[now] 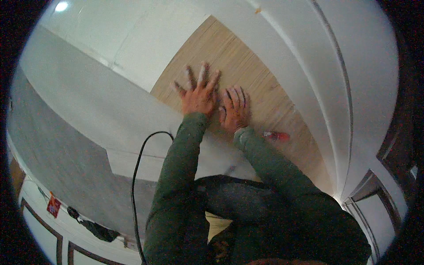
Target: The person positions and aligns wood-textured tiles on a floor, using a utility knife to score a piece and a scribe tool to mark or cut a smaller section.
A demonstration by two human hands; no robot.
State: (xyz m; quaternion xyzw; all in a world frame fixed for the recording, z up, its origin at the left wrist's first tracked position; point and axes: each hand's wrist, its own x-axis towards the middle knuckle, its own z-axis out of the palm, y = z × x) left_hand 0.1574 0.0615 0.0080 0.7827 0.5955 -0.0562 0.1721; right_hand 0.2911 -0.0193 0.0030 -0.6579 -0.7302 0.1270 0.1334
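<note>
Nearest on my feed, coming up from 6 o'clock, I count two dark green sleeves (174, 163) and, between them, one yellow patch (216, 226) by the person's clothing. One black cable (133, 187) loops at 8 o'clock, left of the left sleeve.

Further out, I have two bare hands side by side on one wood-grain board (247, 66). The board runs from 12 o'clock round to about 4 o'clock, longer than it is wide. The left hand (198, 98) sits just past 11 o'clock, palm down, four fingers fanned well apart; its thumb I cannot make out. The right hand (236, 109), between 1 and 2 o'clock, also lies palm down, four fingers closer together and the thumb out toward the left hand. Neither is clamped on anything; whether the two touch, I cannot tell. Both look slightly blurred, with pale marks on the fingers.

One small red object (278, 135) lies on the board at 3 o'clock, near the right wrist; its kind is unclear to me.

Beyond, a grey surface (55, 126) stretches at 9 o'clock. Toward the rim I count one red packet (53, 205) at 8 o'clock, one dark cloth (99, 230) between 7 and 8, and one bright light (61, 6) past 10.
</note>
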